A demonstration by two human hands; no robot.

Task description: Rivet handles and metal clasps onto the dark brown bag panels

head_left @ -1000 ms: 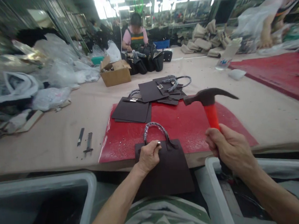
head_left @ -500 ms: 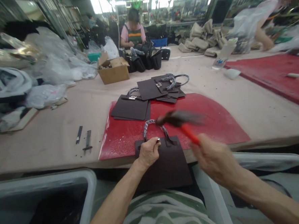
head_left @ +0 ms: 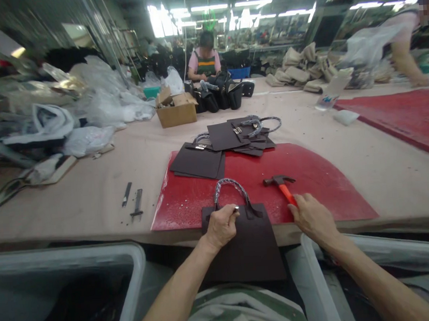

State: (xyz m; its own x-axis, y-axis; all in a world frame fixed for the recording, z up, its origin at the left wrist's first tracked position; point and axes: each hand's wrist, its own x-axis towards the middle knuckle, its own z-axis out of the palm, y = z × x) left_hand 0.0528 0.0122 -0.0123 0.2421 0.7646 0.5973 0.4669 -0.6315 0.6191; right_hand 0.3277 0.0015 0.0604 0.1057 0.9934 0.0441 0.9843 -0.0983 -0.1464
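Hammer angled over a red mat, left hand pinching a metal piece on a dark bag panel

The claw hammer point(head_left: 286, 193) is in the right hand point(head_left: 314, 218), its long axis slanting from the grip forward and to the left. Its head lies crosswise at the far end, blunt face to the left, curved claw to the right. The head is over the red mat point(head_left: 306, 174); whether it touches is unclear. It sits ahead of the right hand, and to the right of and slightly beyond the left hand point(head_left: 221, 225), well apart from it.

The right hand is wrapped around the handle's end, back of the hand up. The left hand is curled, thumb and fingers pinching a small shiny metal piece point(head_left: 236, 208), only its top showing. That hand rests at the upper edge of the dark panel point(head_left: 247, 255), just below its plastic-wrapped loop handle point(head_left: 230, 181). The panel spans the table's near edge, its loop pointing away from the wearer.

Beyond lie similar dark panels point(head_left: 198, 162). Two slim metal tools point(head_left: 137, 204) lie to the left on the pale table point(head_left: 93, 197).
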